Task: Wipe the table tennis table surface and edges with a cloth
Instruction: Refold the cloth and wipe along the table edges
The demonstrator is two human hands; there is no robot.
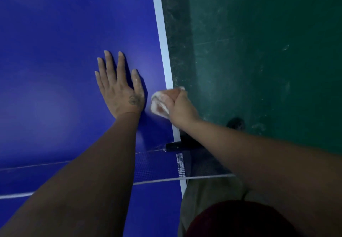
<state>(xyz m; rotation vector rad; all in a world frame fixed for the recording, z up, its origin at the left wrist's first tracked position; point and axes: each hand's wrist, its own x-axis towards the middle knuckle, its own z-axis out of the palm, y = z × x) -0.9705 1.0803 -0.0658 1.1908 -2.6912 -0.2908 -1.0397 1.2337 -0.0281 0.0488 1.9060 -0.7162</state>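
Side-border cleaning: a person leans over the net (157, 164) of a blue table tennis desk (55, 51). The right hand (178, 105), at the desk's 3 o'clock edge, grips a crumpled white cloth (157, 104). Its fingers are curled tight round the wad, which bulges out toward 9 o'clock onto the blue surface. The wad peeks out again at 12 o'clock, over the white edge line (162, 39). The cloth shows blurred, which suggests a rubbing stroke in hand, though its direction cannot be told.

Just beside it at 9 o'clock, the left hand (118, 90) lies palm-down on the desk. Its fingers (109, 61) are straight, slightly spread and pointing to 12 o'clock, holding nothing. The hand appears placed there as a prop, taking the body's weight so the other arm can reach past the net and bear down on the border. Whitish smears show on the thumb.

Both forearms pass over the net, whose black clamp (174, 146) grips the desk edge at 6 o'clock of the cloth. Beyond the edge, toward 3 o'clock, lies a scuffed green floor (259, 51). The work looks to be at the edge stage on this half; how much of the surface is already wiped cannot be told.
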